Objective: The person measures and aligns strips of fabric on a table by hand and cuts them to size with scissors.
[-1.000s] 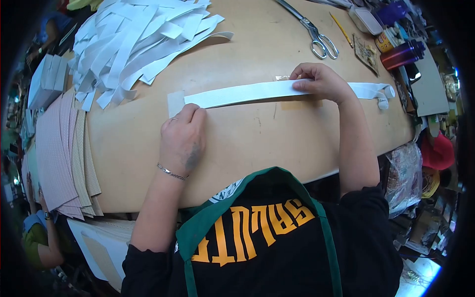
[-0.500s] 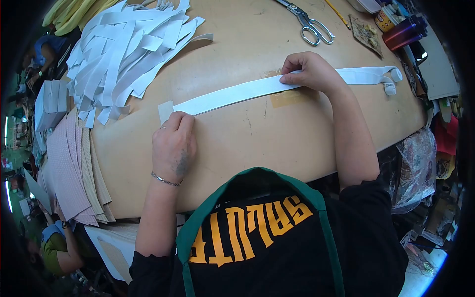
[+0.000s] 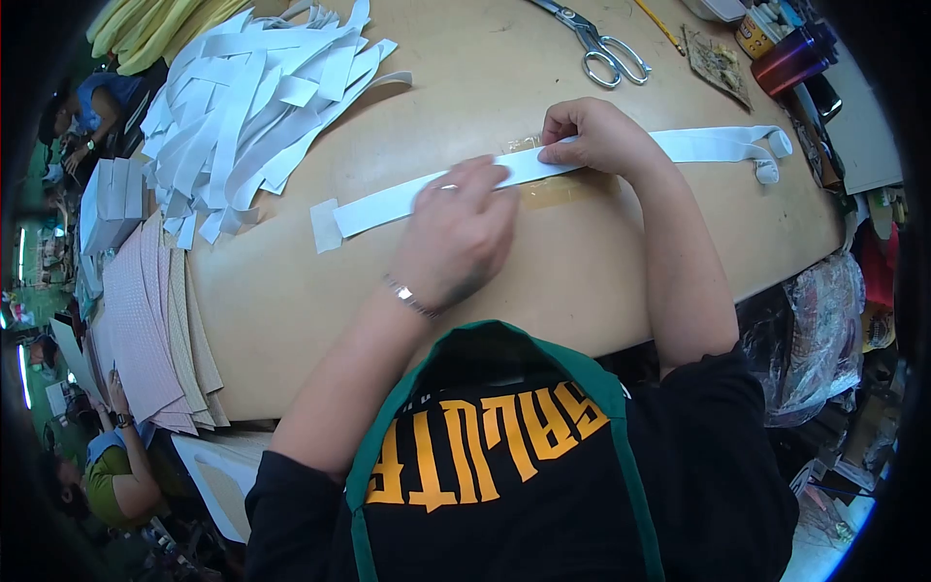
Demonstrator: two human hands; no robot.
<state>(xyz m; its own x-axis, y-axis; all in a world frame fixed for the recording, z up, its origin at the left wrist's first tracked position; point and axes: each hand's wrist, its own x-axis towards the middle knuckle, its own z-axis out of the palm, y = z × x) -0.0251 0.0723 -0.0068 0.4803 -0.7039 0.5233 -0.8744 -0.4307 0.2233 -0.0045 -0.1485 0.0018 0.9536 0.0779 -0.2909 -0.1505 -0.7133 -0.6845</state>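
A long white strip (image 3: 380,210) lies across the table, its left end beside a pale tape patch (image 3: 326,226). My right hand (image 3: 599,141) pinches the strip near its middle, thumb and forefinger closed on it. Over the strip's left half is my left hand (image 3: 462,229), blurred by motion; whether its fingers grip anything is unclear. Right of my right hand, the strip continues to rolled ends (image 3: 779,145). Brown tape (image 3: 558,193) shows on the table just below the strip.
A heap of white strips (image 3: 254,116) covers the upper left. Patterned sheets (image 3: 145,330) hang at the left edge. Scissors (image 3: 603,54), a pencil (image 3: 659,26) and a dark tumbler (image 3: 793,60) are at the upper right. Other people (image 3: 121,475) are at far left.
My left hand has left the strip's left end and moved right along it. My right hand still pinches the strip. The view has shifted slightly.
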